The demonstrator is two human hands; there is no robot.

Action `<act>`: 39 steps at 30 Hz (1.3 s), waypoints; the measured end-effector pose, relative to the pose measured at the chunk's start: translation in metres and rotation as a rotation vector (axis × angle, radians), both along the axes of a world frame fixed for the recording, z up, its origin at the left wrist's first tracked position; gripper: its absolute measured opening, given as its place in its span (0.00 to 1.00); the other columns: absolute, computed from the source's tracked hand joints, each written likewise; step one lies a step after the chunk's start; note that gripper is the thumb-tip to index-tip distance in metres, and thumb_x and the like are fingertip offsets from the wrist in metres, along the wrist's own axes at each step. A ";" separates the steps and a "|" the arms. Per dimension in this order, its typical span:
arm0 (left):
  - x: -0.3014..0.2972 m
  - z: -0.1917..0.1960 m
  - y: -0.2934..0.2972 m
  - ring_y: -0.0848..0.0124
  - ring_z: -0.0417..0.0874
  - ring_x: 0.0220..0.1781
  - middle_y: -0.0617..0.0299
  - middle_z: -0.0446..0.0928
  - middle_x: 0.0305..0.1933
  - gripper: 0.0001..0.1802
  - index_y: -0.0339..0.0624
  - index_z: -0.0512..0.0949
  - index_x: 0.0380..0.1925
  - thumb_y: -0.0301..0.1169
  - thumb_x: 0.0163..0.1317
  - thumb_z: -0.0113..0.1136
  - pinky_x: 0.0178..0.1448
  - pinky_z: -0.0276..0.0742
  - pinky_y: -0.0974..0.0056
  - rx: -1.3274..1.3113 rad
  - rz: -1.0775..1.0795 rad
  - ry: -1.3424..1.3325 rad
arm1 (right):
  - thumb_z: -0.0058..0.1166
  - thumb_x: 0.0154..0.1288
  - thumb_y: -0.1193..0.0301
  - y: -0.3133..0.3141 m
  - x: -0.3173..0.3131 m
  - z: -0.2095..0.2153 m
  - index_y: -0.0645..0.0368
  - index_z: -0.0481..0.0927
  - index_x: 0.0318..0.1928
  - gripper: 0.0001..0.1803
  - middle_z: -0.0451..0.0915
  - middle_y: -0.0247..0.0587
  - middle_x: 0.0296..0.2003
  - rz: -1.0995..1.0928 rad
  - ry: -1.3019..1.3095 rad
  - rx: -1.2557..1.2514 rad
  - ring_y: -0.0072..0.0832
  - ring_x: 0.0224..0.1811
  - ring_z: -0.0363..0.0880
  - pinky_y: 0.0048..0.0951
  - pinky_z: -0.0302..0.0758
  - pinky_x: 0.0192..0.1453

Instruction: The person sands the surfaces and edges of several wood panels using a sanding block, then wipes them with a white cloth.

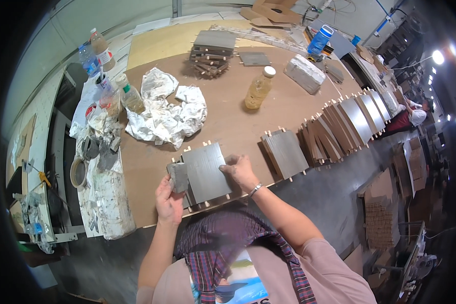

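Note:
A flat grey panel [205, 175] with short light wooden pegs along its edges lies at the table's front edge, before me. My left hand [169, 201] grips a small grey block, perhaps a sanding block [178, 177], held upright against the panel's left edge. My right hand [240, 171] is closed, its thumb and fingertips pinching the panel's right edge. To the right another pegged panel [287, 152] leans at the table edge, heading a long row of similar tilted panels [352, 119].
Crumpled white cloth [187, 109] lies beyond my left hand. A yellowish liquid bottle [260, 88], a stack of panels [215, 40] and a wrapped white block [305, 73] stand farther back. Bottles [131, 96] and a tape roll [79, 172] line the left. A person [415, 114] works far right.

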State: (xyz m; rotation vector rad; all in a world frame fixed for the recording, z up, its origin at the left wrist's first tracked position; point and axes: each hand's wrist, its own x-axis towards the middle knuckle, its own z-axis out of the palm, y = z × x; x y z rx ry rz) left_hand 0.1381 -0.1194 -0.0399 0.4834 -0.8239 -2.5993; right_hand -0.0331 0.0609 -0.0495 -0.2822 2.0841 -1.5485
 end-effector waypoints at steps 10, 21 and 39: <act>0.000 0.053 0.038 0.69 0.80 0.53 0.53 0.78 0.51 0.21 0.29 0.70 0.56 0.24 0.64 0.61 0.62 0.75 0.64 -0.320 -0.039 0.122 | 0.56 0.64 0.72 0.045 0.017 0.044 0.62 0.72 0.51 0.16 0.78 0.40 0.43 -0.091 -0.563 -0.721 0.27 0.46 0.79 0.30 0.78 0.54; -0.010 0.108 0.047 0.55 0.79 0.43 0.53 0.79 0.46 0.24 0.41 0.83 0.43 0.18 0.40 0.67 0.44 0.77 0.58 -1.659 -0.182 0.306 | 0.63 0.60 0.70 0.067 0.010 0.064 0.67 0.68 0.62 0.31 0.80 0.48 0.52 0.055 -0.628 -0.795 0.32 0.50 0.84 0.35 0.82 0.56; -0.021 0.088 0.043 0.55 0.79 0.46 0.51 0.79 0.48 0.26 0.41 0.83 0.44 0.15 0.40 0.64 0.49 0.76 0.57 -1.730 -0.217 0.239 | 0.63 0.59 0.73 0.087 -0.025 0.063 0.66 0.68 0.61 0.31 0.79 0.42 0.51 -0.195 -0.356 -0.783 0.28 0.51 0.80 0.31 0.78 0.58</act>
